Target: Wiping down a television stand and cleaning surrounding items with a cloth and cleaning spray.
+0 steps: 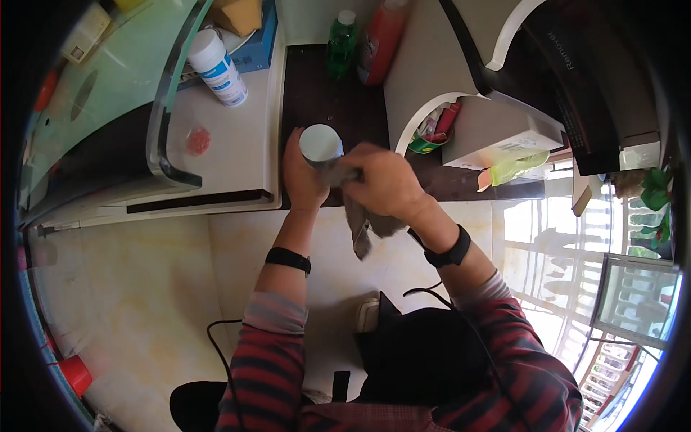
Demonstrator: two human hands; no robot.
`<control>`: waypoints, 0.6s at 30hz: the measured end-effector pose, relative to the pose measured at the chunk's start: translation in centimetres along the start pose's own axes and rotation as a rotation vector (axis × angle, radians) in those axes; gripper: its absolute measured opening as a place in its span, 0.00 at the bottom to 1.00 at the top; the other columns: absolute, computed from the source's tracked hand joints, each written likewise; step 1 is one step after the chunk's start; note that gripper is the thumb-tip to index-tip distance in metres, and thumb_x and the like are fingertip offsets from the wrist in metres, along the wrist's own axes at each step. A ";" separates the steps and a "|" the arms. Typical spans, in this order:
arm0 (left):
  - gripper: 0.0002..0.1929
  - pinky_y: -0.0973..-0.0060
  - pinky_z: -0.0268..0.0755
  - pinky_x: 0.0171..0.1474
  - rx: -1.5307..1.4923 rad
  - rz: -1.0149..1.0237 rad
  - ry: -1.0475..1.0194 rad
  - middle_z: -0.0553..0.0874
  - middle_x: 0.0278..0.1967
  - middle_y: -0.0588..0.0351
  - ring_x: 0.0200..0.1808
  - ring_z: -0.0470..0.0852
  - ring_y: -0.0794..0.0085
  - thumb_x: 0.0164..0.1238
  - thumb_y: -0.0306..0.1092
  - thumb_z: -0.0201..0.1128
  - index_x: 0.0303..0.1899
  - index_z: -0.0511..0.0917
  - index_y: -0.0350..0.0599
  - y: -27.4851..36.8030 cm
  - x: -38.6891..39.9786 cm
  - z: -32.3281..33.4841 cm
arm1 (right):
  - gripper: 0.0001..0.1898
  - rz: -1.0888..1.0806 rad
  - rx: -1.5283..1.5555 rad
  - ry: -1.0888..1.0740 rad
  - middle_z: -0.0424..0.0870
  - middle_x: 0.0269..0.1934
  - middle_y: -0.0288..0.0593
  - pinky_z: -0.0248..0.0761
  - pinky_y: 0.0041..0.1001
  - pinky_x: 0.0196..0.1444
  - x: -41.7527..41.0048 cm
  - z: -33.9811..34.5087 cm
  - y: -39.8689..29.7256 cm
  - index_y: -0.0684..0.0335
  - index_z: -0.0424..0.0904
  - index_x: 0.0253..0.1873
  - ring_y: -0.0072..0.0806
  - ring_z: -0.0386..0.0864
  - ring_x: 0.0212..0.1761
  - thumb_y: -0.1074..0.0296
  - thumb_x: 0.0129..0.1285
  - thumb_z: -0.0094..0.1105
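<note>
My left hand is wrapped around a cylindrical container with a round white top, held upright over the dark shelf. At its right side my right hand grips a grey-brown cloth, whose loose ends hang below the fingers. Part of the cloth lies against the container's side; that spot is blurred by motion. The container's lower part is hidden by my left hand and the cloth.
Behind stand a green bottle and a red bottle. A white canister and a round pink item are on the white surface at left. To the right are a green tin with small items and a white box.
</note>
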State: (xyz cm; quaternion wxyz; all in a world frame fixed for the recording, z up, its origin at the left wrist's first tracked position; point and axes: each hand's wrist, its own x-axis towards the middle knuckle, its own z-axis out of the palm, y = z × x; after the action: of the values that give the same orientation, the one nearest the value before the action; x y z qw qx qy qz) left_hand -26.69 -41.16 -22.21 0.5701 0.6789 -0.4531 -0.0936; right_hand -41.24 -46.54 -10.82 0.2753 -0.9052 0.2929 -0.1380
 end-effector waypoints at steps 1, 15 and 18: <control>0.34 0.64 0.72 0.57 -0.013 -0.018 0.015 0.82 0.50 0.46 0.55 0.80 0.55 0.48 0.35 0.76 0.58 0.71 0.38 -0.3 -0.1 -0.2 | 0.15 0.003 0.053 0.126 0.82 0.40 0.46 0.77 0.39 0.47 0.1 -0.3 -0.5 0.56 0.83 0.45 0.47 0.81 0.42 0.63 0.51 0.64; 0.39 0.68 0.73 0.59 -0.016 -0.152 -0.037 0.81 0.55 0.45 0.57 0.80 0.58 0.45 0.37 0.78 0.61 0.70 0.38 -0.3 -0.3 0.6 | 0.14 -0.020 -0.157 -0.140 0.80 0.49 0.39 0.76 0.38 0.53 0.3 0.7 0.2 0.53 0.84 0.47 0.43 0.80 0.51 0.66 0.53 0.61; 0.37 0.65 0.73 0.58 0.055 -0.101 -0.030 0.82 0.51 0.44 0.54 0.82 0.54 0.42 0.33 0.79 0.58 0.72 0.38 0.4 -0.2 -0.3 | 0.14 0.156 -0.084 -0.075 0.80 0.49 0.41 0.76 0.39 0.53 -1.5 -0.8 0.2 0.52 0.84 0.47 0.45 0.80 0.51 0.66 0.54 0.61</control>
State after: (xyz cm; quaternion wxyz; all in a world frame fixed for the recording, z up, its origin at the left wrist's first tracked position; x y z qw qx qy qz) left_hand -26.80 -40.78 -21.85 0.5388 0.7150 -0.4290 -0.1198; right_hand -42.80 -46.10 -10.40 0.2576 -0.8950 0.3574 -0.0698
